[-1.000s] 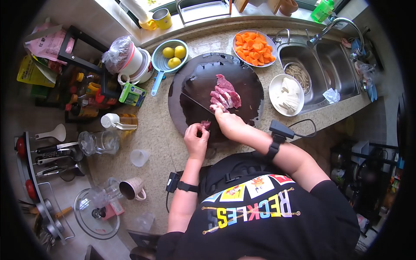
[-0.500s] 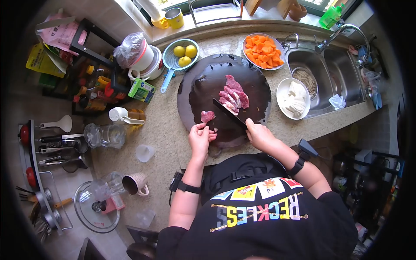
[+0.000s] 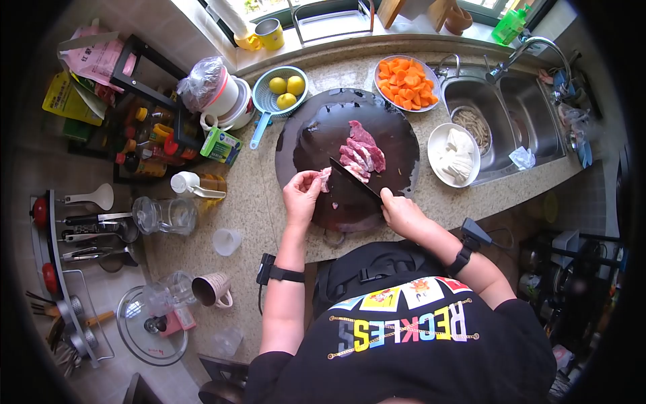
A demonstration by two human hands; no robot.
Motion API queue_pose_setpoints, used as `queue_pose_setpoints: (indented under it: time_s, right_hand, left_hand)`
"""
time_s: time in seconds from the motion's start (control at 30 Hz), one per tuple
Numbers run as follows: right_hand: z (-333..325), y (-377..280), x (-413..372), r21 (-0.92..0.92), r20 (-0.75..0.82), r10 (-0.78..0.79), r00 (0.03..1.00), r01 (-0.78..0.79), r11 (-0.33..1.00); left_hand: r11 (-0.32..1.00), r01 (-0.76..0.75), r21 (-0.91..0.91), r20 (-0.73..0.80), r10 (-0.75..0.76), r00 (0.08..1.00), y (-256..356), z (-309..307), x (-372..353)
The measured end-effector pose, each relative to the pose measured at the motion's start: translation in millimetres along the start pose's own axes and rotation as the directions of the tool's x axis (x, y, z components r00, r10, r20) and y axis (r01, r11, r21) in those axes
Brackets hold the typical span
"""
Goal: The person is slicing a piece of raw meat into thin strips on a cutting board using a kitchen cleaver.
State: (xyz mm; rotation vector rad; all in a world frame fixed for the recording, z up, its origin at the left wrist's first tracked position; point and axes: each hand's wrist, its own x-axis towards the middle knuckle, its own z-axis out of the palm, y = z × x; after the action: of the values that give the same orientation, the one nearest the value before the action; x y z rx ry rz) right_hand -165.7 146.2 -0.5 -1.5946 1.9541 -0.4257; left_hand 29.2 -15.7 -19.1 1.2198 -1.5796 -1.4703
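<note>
A round dark cutting board (image 3: 309, 148) lies on the counter. Sliced red meat (image 3: 363, 153) sits in a pile right of its centre. My right hand (image 3: 402, 212) is closed round the handle of a dark knife (image 3: 355, 180), whose blade points up and left with its tip beside the meat pile. On the board's left part, my left hand (image 3: 302, 195) pinches a small piece of meat (image 3: 326, 179) between thumb and fingers. A tiny meat scrap (image 3: 335, 205) lies below that piece.
Behind the board are a blue colander (image 3: 263, 94) with yellow fruits and a bowl of carrot pieces (image 3: 408, 82). A white bowl (image 3: 437, 158) of pale food stands right, beside the double sink (image 3: 494, 165). A mug (image 3: 212, 289) and plastic cup (image 3: 227, 241) are at left.
My left hand has moved up and slightly left, and the small piece of meat is now lifted and turned in its fingers. The knife and my right hand have hardly moved.
</note>
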Motion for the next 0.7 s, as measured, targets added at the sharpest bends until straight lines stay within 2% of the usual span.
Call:
queue_pose_setpoints:
  time_s: [0.03, 0.1, 0.17, 0.2, 0.23, 0.3, 0.33, 0.37, 0.47, 0.53, 0.57, 0.63, 0.67, 0.7]
  right_hand:
    - [-0.8, -0.2, 0.7, -0.001, 0.002, -0.003, 1.000, 0.003, 1.000]
    - [-1.7, -1.3, 0.4, -0.007, 0.000, 0.001, 1.000, -0.001, 1.000]
    - [-1.4, 0.2, 0.6, -0.007, 0.015, 0.005, 1.000, -0.005, 1.000]
    - [-1.3, 0.6, 1.7, -0.006, 0.023, 0.013, 1.000, -0.013, 1.000]
    - [-1.4, 0.0, 2.1, -0.005, 0.025, 0.012, 1.000, -0.012, 1.000]
    - [-2.3, -1.0, 1.9, 0.000, 0.028, 0.024, 0.999, -0.024, 1.000]
    - [-1.8, -0.6, 2.5, 0.000, 0.031, 0.022, 0.999, -0.022, 1.000]
    - [-1.2, 0.4, 2.7, 0.001, 0.030, 0.016, 0.999, -0.016, 1.000]
    - [-1.5, 1.0, 2.3, -0.006, 0.025, 0.013, 1.000, -0.013, 1.000]
    - [-2.2, 1.1, 1.2, -0.015, 0.024, 0.015, 1.000, -0.015, 1.000]
    - [-2.5, 0.5, 1.0, -0.018, 0.020, 0.018, 1.000, -0.018, 1.000]
    - [-2.9, -1.0, 1.0, -0.017, 0.018, 0.022, 1.000, -0.021, 1.000]
    - [-3.9, -1.8, 1.1, -0.015, 0.022, 0.026, 0.999, -0.025, 1.000]
    - [-4.5, -2.2, 1.4, -0.014, 0.029, 0.029, 0.999, -0.029, 0.999]
  left_hand:
    - [0.981, 0.080, -0.176, 0.023, -0.077, 0.997, 1.0, -2.3, 1.7]
    - [0.973, 0.140, -0.185, 0.046, -0.134, 0.990, -7.2, -8.5, 4.9]
    - [0.973, -0.008, 0.229, -0.189, 0.052, 0.981, -21.4, -12.0, 6.6]
    - [0.949, -0.072, 0.306, -0.258, 0.155, 0.954, -19.5, -11.4, 5.1]
    - [0.949, -0.070, 0.306, -0.259, 0.154, 0.953, -17.9, -9.6, 1.3]
    - [0.833, -0.232, 0.502, -0.141, 0.344, 0.928, -10.4, -1.1, -7.9]
    - [0.672, -0.356, 0.650, -0.033, 0.493, 0.870, -5.8, 1.7, -8.7]
    - [0.643, -0.324, 0.693, -0.027, 0.473, 0.881, -1.3, 8.7, -10.9]
    - [0.725, -0.299, 0.621, -0.082, 0.439, 0.895, -15.5, 15.4, -1.3]
    - [0.950, -0.073, 0.303, -0.118, 0.113, 0.987, -10.3, 15.6, -0.4]
    - [0.950, -0.072, 0.303, -0.119, 0.113, 0.987, -15.7, 14.6, 0.8]
    - [0.992, -0.067, 0.109, -0.107, 0.078, 0.991, -12.9, 12.3, 1.4]
    - [0.971, -0.056, 0.231, -0.082, 0.077, 0.994, -12.2, 8.4, -5.3]
    - [0.971, -0.051, 0.232, -0.085, 0.073, 0.994, -1.9, 7.4, -10.4]
